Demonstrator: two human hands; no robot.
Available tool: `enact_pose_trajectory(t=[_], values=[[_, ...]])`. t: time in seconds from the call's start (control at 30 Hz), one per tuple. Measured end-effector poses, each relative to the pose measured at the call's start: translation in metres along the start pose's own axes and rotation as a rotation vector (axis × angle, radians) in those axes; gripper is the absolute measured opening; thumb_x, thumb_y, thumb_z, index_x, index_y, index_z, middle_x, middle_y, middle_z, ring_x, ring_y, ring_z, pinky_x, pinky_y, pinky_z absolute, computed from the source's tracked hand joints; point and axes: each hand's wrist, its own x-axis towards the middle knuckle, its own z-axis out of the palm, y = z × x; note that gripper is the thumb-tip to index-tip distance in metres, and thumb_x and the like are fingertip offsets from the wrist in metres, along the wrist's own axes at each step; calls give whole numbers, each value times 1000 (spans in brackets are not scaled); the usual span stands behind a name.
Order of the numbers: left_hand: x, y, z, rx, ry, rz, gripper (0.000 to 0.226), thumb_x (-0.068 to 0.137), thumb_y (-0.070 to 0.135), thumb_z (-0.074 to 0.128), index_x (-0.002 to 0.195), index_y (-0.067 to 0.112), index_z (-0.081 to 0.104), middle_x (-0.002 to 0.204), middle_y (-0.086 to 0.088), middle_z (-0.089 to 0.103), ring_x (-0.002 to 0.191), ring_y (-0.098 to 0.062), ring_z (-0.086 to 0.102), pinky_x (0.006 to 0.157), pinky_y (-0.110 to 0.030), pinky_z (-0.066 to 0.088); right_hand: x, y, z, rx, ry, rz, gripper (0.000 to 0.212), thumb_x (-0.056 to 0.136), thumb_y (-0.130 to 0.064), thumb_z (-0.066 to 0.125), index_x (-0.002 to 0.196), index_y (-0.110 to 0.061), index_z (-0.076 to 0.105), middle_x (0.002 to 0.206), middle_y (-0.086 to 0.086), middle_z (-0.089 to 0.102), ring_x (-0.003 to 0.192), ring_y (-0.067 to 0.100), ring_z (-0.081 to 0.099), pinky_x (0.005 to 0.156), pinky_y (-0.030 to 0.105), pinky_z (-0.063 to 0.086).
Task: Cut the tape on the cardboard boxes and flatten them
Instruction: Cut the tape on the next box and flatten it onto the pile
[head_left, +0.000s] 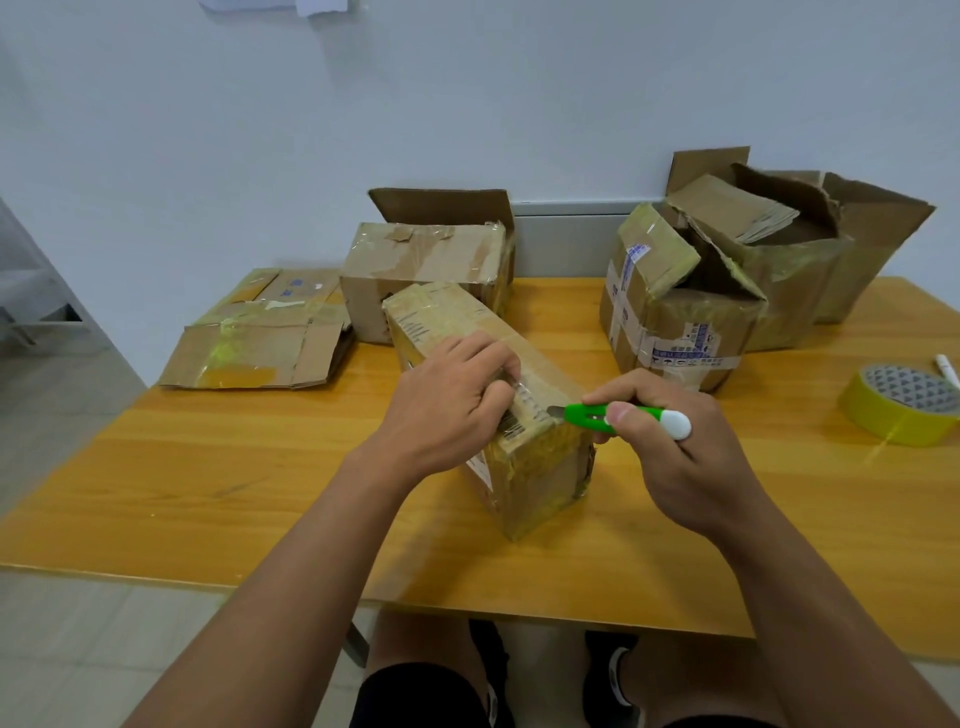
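A long taped cardboard box lies at an angle in the middle of the wooden table. My left hand rests on top of it, fingers curled over the near end of its top. My right hand grips a green and white utility knife, whose short blade touches the box's top right edge near its front corner.
A flattened box lies at the back left. A taped box with a raised flap stands behind the middle one. Two opened boxes stand at the back right. A yellow tape roll and a white marker sit at the right edge.
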Motion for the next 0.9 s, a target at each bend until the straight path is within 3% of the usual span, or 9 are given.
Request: enact_pose_trajectory(t=[0.17,0.3,0.4,0.47,0.57,0.67,0.77,0.9], values=[[0,1,-1,5,-22,-11,24,88,34,34,98,29,55,105,16,54,97,-6,44,74,-34,42,-3,-4,-9,83,60,-36,27,86,-31,44,84,-23,70,85,1,73,75,22,68,58,45,52],[0,4,-3,11,-62,-9,23,91,37,35,98,29,55,106,16,52,98,-5,43,76,-32,39,-3,-1,7,86,222,-18,22,92,-36,43,99,-32,64,92,-14,68,81,15,67,69,42,53],[-1,10,-4,-42,-81,13,28,95,36,36,109,29,59,114,15,52,106,-5,42,88,-34,37,-8,5,25,4,271,-38,25,95,-39,42,114,-32,57,92,-22,67,81,13,65,67,41,52],[-3,15,-3,-55,-63,69,35,97,33,36,116,25,64,118,12,56,114,-5,43,103,-44,36,-13,8,31,-43,297,-78,26,97,-37,42,118,-31,55,87,-21,65,78,13,64,62,38,50],[-8,19,7,-112,23,145,42,93,28,36,101,14,75,109,4,67,119,-9,53,116,-50,28,-18,10,33,-66,340,-129,27,98,-32,42,122,-28,55,95,-17,64,81,9,64,64,32,52],[-9,16,14,-232,110,145,38,89,22,40,88,7,74,98,1,71,106,-12,63,104,-47,44,-19,12,37,-4,375,-128,30,98,-29,43,124,-23,57,112,-17,64,95,3,65,75,24,53],[-9,15,17,-263,140,138,33,88,19,37,86,8,69,94,-1,69,99,-17,64,84,-42,50,-21,12,39,75,404,-83,25,96,-27,47,115,-25,62,101,-19,68,87,10,67,69,31,54],[-10,17,19,-266,160,117,30,87,17,34,87,11,64,94,-1,67,98,-18,62,88,-40,48,-33,7,43,23,436,-110,21,90,-24,53,107,-19,65,92,-12,67,76,-2,62,64,15,47]])
